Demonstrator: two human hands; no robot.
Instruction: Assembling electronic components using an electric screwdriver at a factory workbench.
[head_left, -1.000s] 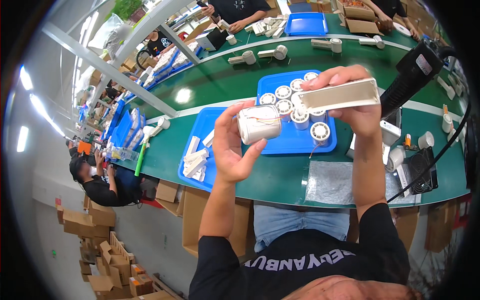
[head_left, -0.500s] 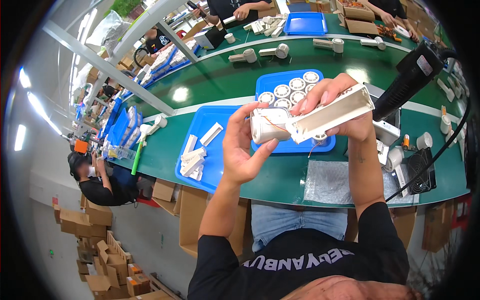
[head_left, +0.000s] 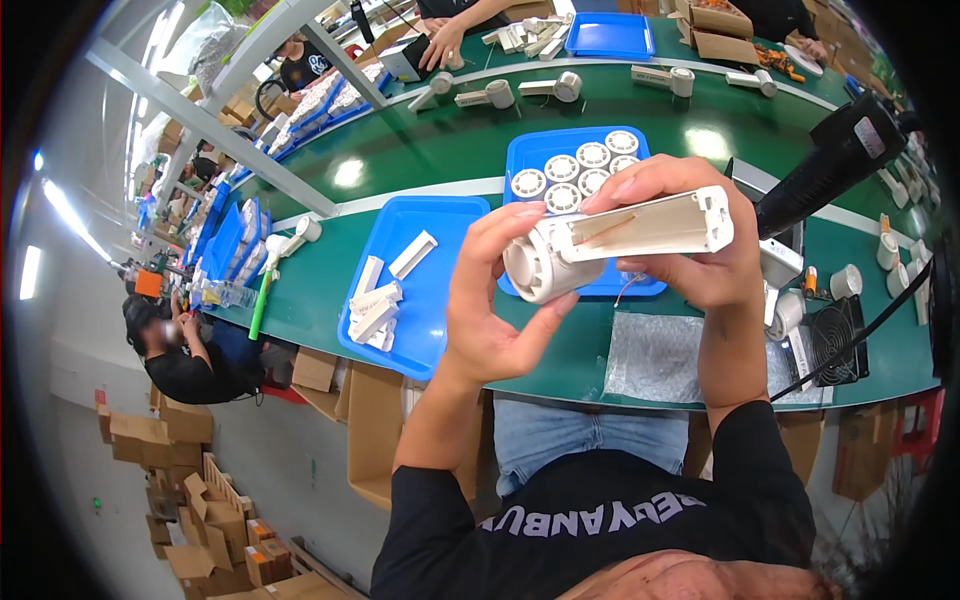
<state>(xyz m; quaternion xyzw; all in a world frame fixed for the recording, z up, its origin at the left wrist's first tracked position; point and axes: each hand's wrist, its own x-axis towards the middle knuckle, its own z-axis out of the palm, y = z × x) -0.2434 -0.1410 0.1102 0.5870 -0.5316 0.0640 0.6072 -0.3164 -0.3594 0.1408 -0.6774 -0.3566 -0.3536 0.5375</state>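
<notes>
Your left hand is curled around a white cylindrical fan head, thumb below and fingers behind; most of those fingers disappear behind it. Your right hand grips a white handle shell, its hollow side facing you. Both parts are held above the worktop, between its near edge and the pale strip running along its middle. The shell's end overlaps the fan head, and you cannot tell whether they are joined or merely touching. A thin reddish wire shows inside the shell; where it ends is hard to make out.

Behind your hands, a blue tray carries upright fan heads, but your fingers and the held parts cover its nearer contents, so the full number is hidden. To its left, another blue tray reaches toward the worktop's near edge, with loose handle pieces overlapping at its left side. Your right forearm hides part of a clear plastic bag at the near edge. Toward the right end, a black cable crosses in front of a black fan, partly covering it.
</notes>
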